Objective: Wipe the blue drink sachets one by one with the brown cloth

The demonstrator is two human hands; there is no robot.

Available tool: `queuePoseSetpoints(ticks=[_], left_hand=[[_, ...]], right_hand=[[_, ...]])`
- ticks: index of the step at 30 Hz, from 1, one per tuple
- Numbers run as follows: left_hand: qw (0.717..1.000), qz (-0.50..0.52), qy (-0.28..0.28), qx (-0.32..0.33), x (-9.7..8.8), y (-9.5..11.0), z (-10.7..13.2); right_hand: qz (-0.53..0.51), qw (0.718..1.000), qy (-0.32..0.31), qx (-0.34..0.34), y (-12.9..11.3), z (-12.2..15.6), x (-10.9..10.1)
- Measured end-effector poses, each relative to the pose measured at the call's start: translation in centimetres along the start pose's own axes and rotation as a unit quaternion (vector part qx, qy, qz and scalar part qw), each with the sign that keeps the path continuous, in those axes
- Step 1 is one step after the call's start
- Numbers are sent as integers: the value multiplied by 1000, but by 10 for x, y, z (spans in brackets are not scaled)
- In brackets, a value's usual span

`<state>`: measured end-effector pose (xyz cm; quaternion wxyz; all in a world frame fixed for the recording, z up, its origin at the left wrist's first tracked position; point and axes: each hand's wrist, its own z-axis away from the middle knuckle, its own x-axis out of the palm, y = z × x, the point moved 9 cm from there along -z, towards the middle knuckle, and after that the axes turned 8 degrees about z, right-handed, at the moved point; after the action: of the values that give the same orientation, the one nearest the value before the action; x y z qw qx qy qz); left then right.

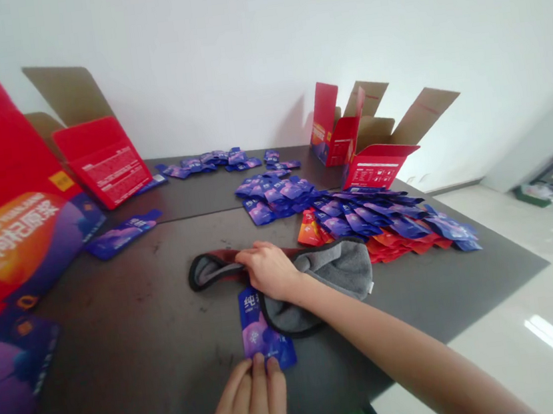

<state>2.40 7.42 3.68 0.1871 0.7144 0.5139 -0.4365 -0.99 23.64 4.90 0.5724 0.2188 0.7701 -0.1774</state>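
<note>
A blue-purple sachet (264, 337) lies flat on the dark table (135, 332) just in front of me. My left hand (251, 408) rests at its near end, fingers stretched out and pressing on the sachet's lower edge. My right hand (270, 269) lies on a grey cloth with a dark red edge (337, 268), fingers curled and gripping the cloth over the sachet's far end. The cloth covers the top part of the sachet.
A heap of blue and orange-red sachets (384, 221) spreads to the right of the cloth. More blue sachets (210, 162) lie at the back. Open red cartons stand at the left (99, 158), far left (0, 214) and back right (359, 140). The table's right edge drops to a pale floor.
</note>
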Motion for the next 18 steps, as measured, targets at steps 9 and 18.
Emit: queuePoseSetpoints(ticks=[9, 18], left_hand=[[1000, -15, -18, 7, 0, 4, -2], [999, 6, 37, 16, 2, 3, 4]], right_hand=[[-67, 997, 32, -31, -45, 67, -48], [10, 999, -39, -32, -37, 36, 5]])
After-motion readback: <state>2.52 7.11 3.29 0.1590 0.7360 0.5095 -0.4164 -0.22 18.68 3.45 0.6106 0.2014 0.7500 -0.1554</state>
